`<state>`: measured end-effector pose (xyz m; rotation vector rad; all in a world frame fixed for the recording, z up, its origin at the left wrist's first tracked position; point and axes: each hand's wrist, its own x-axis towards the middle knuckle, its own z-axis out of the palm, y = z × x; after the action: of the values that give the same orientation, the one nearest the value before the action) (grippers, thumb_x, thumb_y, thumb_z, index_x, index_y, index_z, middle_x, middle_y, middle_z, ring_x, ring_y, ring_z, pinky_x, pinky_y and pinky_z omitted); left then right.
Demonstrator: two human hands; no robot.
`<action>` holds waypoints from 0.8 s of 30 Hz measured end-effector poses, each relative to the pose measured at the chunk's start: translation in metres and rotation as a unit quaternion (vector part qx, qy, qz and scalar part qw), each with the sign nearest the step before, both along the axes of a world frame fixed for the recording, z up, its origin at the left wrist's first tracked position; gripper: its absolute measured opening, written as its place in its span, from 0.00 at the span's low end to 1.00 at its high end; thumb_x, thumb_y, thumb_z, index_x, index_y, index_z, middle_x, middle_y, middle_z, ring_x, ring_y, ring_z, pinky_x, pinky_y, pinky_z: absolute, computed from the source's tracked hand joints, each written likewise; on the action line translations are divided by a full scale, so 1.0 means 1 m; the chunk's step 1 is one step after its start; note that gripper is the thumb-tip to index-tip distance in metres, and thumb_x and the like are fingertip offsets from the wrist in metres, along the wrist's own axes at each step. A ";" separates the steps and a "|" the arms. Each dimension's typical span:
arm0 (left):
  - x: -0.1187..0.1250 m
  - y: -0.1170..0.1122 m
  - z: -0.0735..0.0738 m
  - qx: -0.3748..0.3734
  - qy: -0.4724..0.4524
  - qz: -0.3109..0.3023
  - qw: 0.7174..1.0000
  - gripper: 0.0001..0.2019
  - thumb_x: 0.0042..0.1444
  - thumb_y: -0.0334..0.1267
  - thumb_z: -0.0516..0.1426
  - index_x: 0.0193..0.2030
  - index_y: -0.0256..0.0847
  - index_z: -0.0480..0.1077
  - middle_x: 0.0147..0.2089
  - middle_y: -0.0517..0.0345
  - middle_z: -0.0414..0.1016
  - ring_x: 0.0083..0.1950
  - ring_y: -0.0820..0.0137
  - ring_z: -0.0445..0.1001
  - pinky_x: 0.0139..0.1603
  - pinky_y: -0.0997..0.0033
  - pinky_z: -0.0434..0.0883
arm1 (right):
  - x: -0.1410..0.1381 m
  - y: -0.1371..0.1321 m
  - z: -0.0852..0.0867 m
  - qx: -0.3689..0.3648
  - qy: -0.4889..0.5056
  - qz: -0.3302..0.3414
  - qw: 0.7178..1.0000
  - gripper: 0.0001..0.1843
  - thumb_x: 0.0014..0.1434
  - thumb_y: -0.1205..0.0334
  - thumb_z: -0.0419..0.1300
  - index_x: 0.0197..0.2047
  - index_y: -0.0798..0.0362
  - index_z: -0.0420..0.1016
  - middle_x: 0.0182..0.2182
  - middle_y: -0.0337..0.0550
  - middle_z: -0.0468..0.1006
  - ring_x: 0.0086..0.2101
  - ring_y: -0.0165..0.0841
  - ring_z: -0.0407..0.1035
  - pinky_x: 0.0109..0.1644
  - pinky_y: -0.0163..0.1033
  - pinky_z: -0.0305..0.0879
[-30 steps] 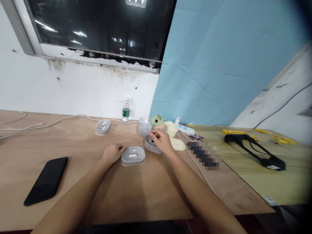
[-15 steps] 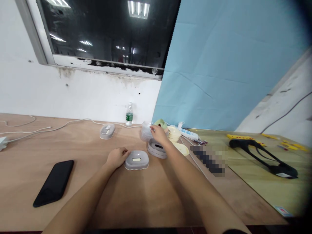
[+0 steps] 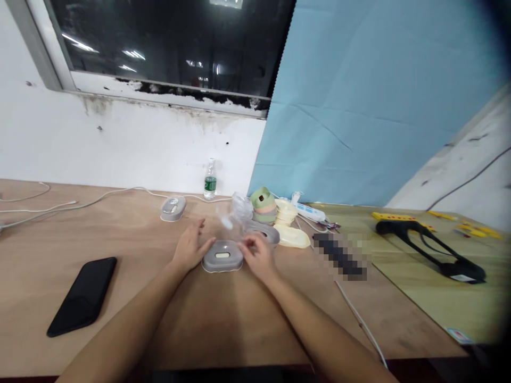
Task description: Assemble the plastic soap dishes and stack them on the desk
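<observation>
A grey oval dish [image 3: 222,256] with a pale slot in its top lies on the wooden table [image 3: 239,319] between my hands. My left hand [image 3: 190,247] rests at the dish's left edge with its fingers stretched out, holding nothing. At the dish's right edge my right hand [image 3: 257,254] is pinched on a clear plastic piece [image 3: 228,221], which hangs blurred just above and behind the dish. More clear plastic [image 3: 241,204] sits behind it.
Behind my right hand lie another grey dish [image 3: 266,232], stacks of green [image 3: 262,204] and cream dishes [image 3: 286,213], and a white power strip [image 3: 308,212]. A third grey dish [image 3: 173,207] and a bottle [image 3: 209,180] stand further back. A black phone [image 3: 82,295] lies left, a black device [image 3: 431,250] right.
My right hand came back from the clear stack to the near grey dish, bringing a clear piece. My left hand's fingers opened beside the dish.
</observation>
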<state>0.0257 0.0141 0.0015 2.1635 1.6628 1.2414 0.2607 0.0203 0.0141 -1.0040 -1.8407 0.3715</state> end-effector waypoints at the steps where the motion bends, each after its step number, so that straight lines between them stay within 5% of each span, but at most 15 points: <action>1: 0.001 -0.001 0.000 0.022 -0.002 -0.024 0.999 0.33 0.57 0.49 0.55 0.65 0.38 0.51 0.58 0.44 0.67 0.54 0.60 0.70 0.56 0.59 0.66 | -0.001 -0.013 -0.009 -0.023 -0.001 0.034 0.999 0.11 0.59 0.51 0.56 0.38 0.49 0.70 0.36 0.47 0.74 0.36 0.37 0.69 0.42 0.43 0.68; 4: 0.001 -0.006 0.002 0.050 0.001 -0.081 0.995 0.32 0.59 0.46 0.54 0.65 0.37 0.50 0.59 0.43 0.66 0.58 0.60 0.67 0.59 0.59 0.63 | -0.003 -0.033 -0.026 -0.088 0.023 0.073 0.993 0.14 0.61 0.49 0.53 0.44 0.48 0.68 0.40 0.48 0.75 0.38 0.38 0.70 0.44 0.44 0.69; 10: 0.002 -0.010 0.005 0.046 -0.010 -0.024 0.999 0.22 0.62 0.45 0.51 0.59 0.38 0.62 0.41 0.51 0.74 0.42 0.65 0.73 0.48 0.65 0.68 | 0.001 -0.015 -0.024 -0.135 0.131 0.076 0.979 0.24 0.64 0.46 0.46 0.59 0.49 0.55 0.45 0.52 0.74 0.31 0.35 0.72 0.41 0.45 0.70; 16: 0.011 -0.014 0.006 -0.017 -0.055 -0.021 0.998 0.27 0.61 0.48 0.52 0.63 0.37 0.59 0.25 0.63 0.68 0.28 0.73 0.69 0.35 0.73 0.66 | 0.014 -0.001 -0.020 -0.155 0.066 0.050 0.984 0.27 0.66 0.45 0.44 0.62 0.50 0.56 0.28 0.41 0.74 0.25 0.33 0.68 0.36 0.41 0.68; 20: 0.011 -0.013 0.006 -0.030 -0.068 -0.005 0.997 0.25 0.62 0.48 0.50 0.61 0.37 0.63 0.21 0.66 0.64 0.25 0.73 0.66 0.32 0.74 0.64 | 0.014 0.005 -0.021 -0.161 0.012 0.063 0.985 0.29 0.65 0.44 0.46 0.62 0.51 0.61 0.27 0.40 0.73 0.29 0.33 0.68 0.38 0.40 0.66; 24: 0.007 -0.009 0.005 -0.031 -0.053 0.007 0.998 0.22 0.62 0.49 0.49 0.57 0.38 0.68 0.20 0.65 0.63 0.24 0.73 0.65 0.30 0.74 0.62 | 0.011 0.008 -0.022 -0.181 -0.025 0.093 0.979 0.40 0.57 0.42 0.57 0.67 0.52 0.54 0.29 0.37 0.70 0.27 0.29 0.64 0.34 0.35 0.63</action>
<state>0.0329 0.0054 0.0066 2.0180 1.6535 1.2656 0.2716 0.0278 -0.0084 -1.0913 -1.9608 0.8247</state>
